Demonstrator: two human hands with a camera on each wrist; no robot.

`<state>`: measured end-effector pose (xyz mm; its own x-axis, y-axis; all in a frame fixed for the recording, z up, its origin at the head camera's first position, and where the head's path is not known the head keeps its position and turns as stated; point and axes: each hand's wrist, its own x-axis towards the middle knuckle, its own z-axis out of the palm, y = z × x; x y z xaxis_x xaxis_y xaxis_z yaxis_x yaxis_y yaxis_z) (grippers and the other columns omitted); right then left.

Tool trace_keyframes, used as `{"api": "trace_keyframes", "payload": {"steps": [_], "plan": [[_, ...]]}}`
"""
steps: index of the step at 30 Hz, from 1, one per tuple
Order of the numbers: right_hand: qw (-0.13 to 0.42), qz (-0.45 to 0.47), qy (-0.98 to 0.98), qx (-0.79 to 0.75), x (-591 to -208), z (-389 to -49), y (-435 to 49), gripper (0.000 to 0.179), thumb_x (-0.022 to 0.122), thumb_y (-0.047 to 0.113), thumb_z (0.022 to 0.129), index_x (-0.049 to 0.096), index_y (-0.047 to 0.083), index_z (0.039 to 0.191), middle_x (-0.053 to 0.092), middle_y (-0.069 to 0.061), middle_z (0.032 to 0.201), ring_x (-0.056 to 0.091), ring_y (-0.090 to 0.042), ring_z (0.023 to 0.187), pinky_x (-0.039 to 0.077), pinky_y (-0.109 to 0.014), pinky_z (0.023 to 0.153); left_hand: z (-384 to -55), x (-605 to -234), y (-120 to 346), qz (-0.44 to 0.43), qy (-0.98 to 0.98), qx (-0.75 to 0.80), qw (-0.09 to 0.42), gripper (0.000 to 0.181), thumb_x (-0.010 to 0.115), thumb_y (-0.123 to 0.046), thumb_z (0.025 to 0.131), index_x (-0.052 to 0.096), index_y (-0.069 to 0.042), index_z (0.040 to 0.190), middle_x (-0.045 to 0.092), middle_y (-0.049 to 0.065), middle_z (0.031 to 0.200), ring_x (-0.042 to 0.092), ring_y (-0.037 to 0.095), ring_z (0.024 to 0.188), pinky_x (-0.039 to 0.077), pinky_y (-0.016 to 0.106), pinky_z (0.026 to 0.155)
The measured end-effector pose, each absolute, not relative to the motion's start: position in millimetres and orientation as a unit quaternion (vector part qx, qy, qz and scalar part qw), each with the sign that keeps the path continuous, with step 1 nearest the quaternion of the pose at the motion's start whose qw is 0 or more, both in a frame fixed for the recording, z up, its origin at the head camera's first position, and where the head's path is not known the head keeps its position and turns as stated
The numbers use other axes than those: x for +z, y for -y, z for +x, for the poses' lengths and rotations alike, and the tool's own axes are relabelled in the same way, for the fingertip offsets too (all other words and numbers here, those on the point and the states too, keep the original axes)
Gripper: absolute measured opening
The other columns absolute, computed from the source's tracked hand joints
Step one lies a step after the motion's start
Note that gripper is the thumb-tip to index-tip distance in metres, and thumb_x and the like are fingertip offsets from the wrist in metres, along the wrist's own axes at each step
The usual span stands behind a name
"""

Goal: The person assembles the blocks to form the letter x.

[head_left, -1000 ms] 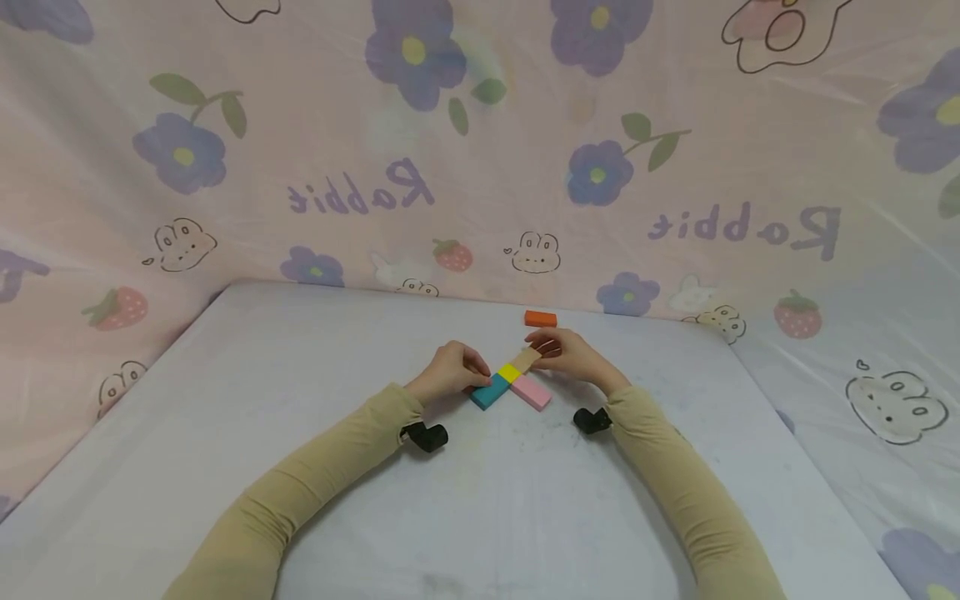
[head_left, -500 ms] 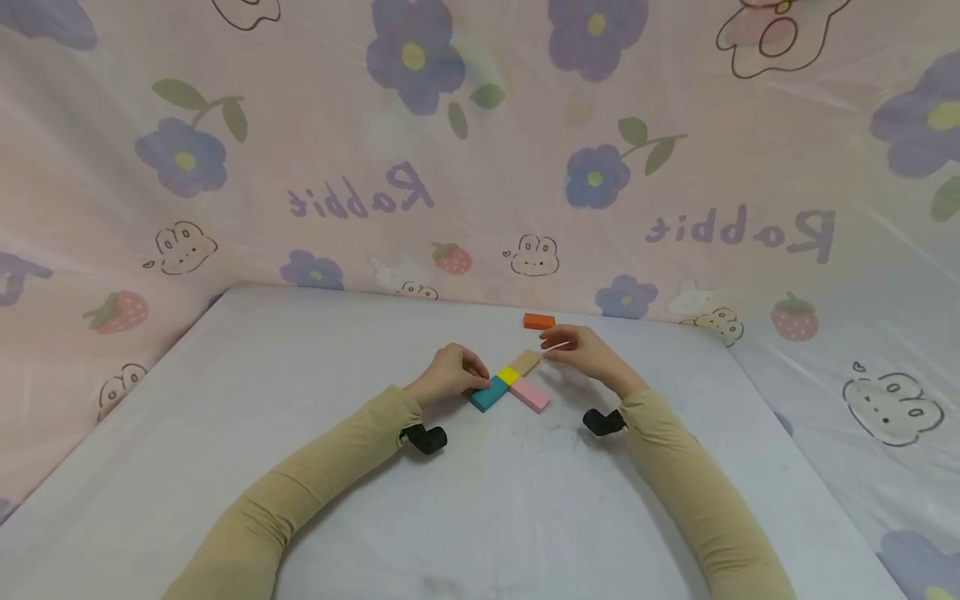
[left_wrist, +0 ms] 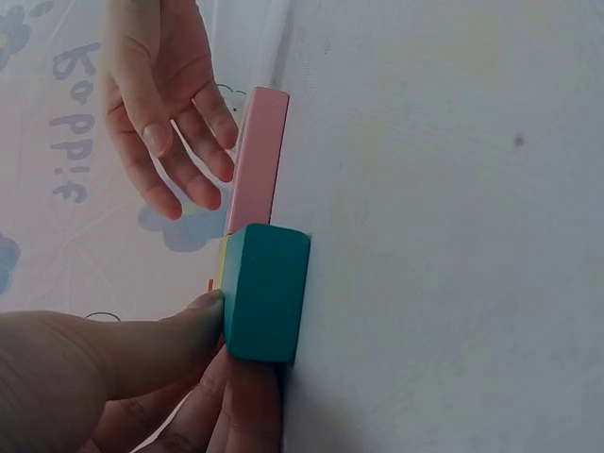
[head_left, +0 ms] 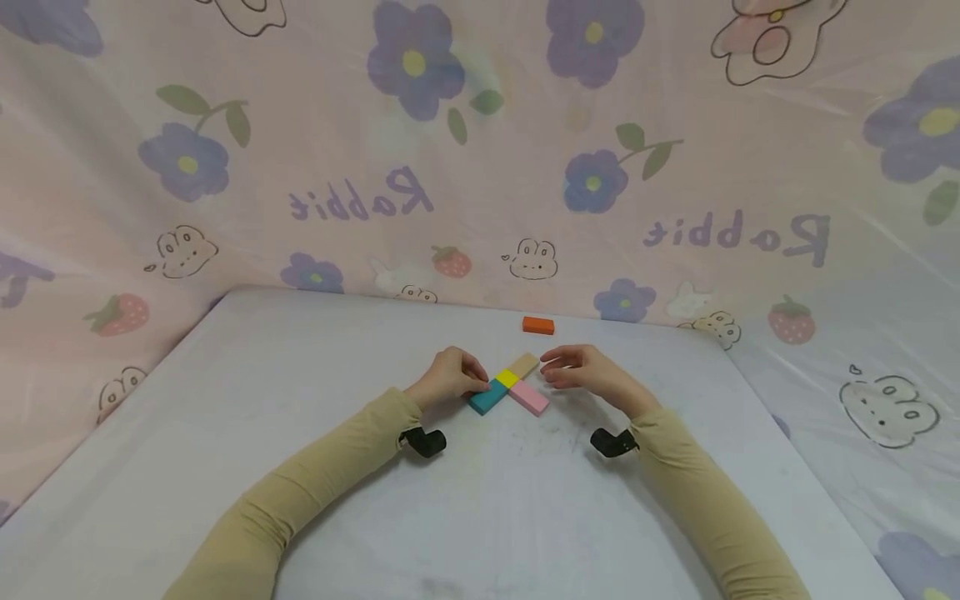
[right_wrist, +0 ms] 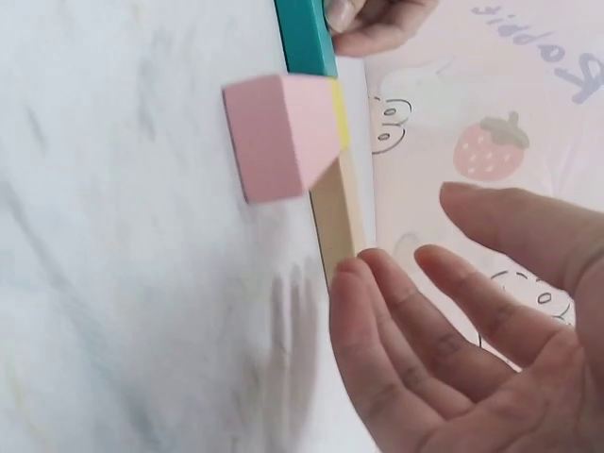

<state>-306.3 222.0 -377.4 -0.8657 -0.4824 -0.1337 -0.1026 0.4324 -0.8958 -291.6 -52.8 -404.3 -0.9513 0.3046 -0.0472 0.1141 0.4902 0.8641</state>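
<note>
Left hand (head_left: 452, 377): teal block (head_left: 489, 397) pinched, likely as anchor
Right hand (head_left: 592, 372): loosely spread, nothing held
Yellow block (head_left: 507, 379): abutted by teal, tan block (head_left: 524, 365), pink block (head_left: 529, 397)

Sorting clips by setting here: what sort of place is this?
Probably a screened-off tabletop workspace: a white table, a sheet printed with flowers and rabbits behind and beside it, and coloured blocks on the table.

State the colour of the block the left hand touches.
Teal; the block shows best in the left wrist view.
</note>
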Motion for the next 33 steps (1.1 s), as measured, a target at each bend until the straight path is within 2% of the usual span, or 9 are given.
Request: {"api": "trace_keyframes", "payload": {"steps": [4, 9, 16, 33], "plan": [[0.199, -0.17, -0.834, -0.485, -379.5, -300.0, -218.1, 0.041, 0.063, 0.012, 0.093, 0.054, -0.003, 0.129, 0.061, -0.021, 0.117, 0.062, -0.031, 0.101, 0.052, -0.04, 0.087, -291.9, -405.6, 53.4, 0.122, -0.858, 0.489, 0.096, 0.01, 0.076, -0.011, 0.082, 0.072, -0.003, 0.088, 0.065, 0.004, 0.077, 0.059, 0.014, 0.065, 0.052, 0.023, 0.06], [0.208, -0.181, -0.834, -0.478, -382.2, -292.5, -213.1, 0.039, 0.062, 0.011, 0.093, 0.054, -0.005, 0.127, 0.062, -0.019, 0.114, 0.062, -0.027, 0.096, 0.053, -0.04, 0.085, -290.9, -405.5, 53.8, 0.126, -0.856, 0.492, 0.1, 0.011, 0.076, -0.011, 0.082, 0.072, -0.003, 0.088, 0.065, 0.004, 0.078, 0.059, 0.014, 0.065, 0.053, 0.024, 0.061], [0.191, -0.177, -0.85, -0.457, -387.9, -289.5, -208.5, 0.034, 0.065, 0.009, 0.09, 0.059, -0.002, 0.122, 0.065, -0.014, 0.108, 0.062, -0.021, 0.09, 0.054, -0.031, 0.079, -290.8, -404.6, 53.5, 0.127, -0.858, 0.489, 0.096, 0.012, 0.077, -0.011, 0.081, 0.072, -0.003, 0.088, 0.065, 0.004, 0.077, 0.059, 0.014, 0.064, 0.053, 0.023, 0.061], [0.16, -0.19, -0.876, -0.413, -391.5, -288.3, -202.5, 0.031, 0.066, 0.004, 0.087, 0.063, -0.001, 0.118, 0.064, -0.011, 0.1, 0.059, -0.02, 0.084, 0.051, -0.029, 0.073, -293.4, -405.3, 54.2, 0.124, -0.858, 0.488, 0.103, 0.011, 0.076, -0.011, 0.082, 0.072, -0.003, 0.089, 0.065, 0.004, 0.077, 0.059, 0.014, 0.065, 0.053, 0.024, 0.061]]}}
